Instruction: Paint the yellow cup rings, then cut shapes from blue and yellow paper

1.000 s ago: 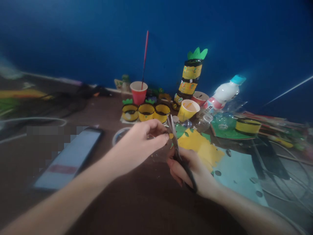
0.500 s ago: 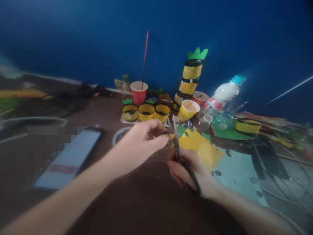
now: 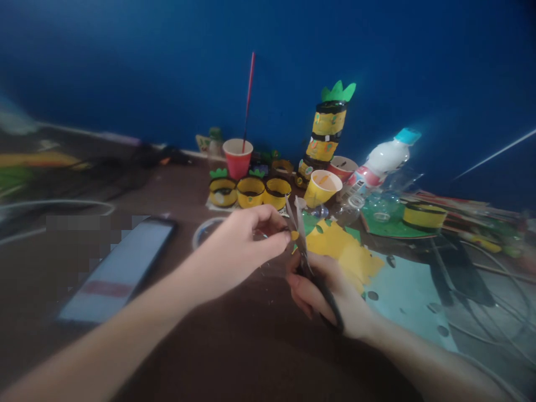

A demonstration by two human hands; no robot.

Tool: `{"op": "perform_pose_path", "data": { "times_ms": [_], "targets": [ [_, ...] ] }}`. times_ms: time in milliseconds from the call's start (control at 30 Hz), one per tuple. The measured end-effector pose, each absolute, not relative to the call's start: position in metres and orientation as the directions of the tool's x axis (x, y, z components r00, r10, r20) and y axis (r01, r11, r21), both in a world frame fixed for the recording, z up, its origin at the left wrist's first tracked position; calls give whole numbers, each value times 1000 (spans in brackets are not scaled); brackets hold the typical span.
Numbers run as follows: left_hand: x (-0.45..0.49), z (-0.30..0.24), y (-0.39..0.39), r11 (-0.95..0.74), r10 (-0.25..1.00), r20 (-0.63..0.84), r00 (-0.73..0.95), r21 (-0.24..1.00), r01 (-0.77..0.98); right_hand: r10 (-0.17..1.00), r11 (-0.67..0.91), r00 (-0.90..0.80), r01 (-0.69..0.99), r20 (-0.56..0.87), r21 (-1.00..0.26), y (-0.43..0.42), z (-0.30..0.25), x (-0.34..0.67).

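Between its thumb and fingers, my left hand [image 3: 247, 243] pinches a small yellow paper piece [image 3: 295, 235]. My right hand [image 3: 324, 293] is wrapped round the black handles of a pair of scissors [image 3: 305, 257]. The blades stand a little apart and point up and away, with the yellow piece right beside or between them; I cannot tell which. Just beyond my right hand lies a torn-edged yellow paper [image 3: 347, 251]. A light blue sheet [image 3: 402, 290] with dark round spots is partly under it.
Behind my hands are three yellow-black rings [image 3: 250, 192], a red cup [image 3: 238, 159] with a straw, a yellow cup [image 3: 323, 188] and a tall yellow-black tower [image 3: 324, 139]. A white bottle [image 3: 383, 162] leans at right by a green board [image 3: 377, 223]. A phone [image 3: 119, 273] lies left.
Almost nothing differs. The yellow piece has shifted very slightly at my left fingertips; the scissor blades look about as far apart as before.
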State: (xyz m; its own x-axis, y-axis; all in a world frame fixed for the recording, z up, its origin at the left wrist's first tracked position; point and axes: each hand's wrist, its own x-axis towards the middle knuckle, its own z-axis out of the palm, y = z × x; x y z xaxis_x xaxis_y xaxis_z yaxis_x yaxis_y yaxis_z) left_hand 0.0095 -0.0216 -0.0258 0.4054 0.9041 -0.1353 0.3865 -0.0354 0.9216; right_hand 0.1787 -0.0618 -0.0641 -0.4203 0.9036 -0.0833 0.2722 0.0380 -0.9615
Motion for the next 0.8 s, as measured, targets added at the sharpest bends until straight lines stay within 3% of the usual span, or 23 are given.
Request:
{"op": "perform_pose_path", "data": {
  "times_ms": [800],
  "targets": [
    [8, -26, -20, -43, 919, -138, 370, 897, 440, 907, 67, -415, 310, -71, -948, -62, -65, 179]
  ]
}}
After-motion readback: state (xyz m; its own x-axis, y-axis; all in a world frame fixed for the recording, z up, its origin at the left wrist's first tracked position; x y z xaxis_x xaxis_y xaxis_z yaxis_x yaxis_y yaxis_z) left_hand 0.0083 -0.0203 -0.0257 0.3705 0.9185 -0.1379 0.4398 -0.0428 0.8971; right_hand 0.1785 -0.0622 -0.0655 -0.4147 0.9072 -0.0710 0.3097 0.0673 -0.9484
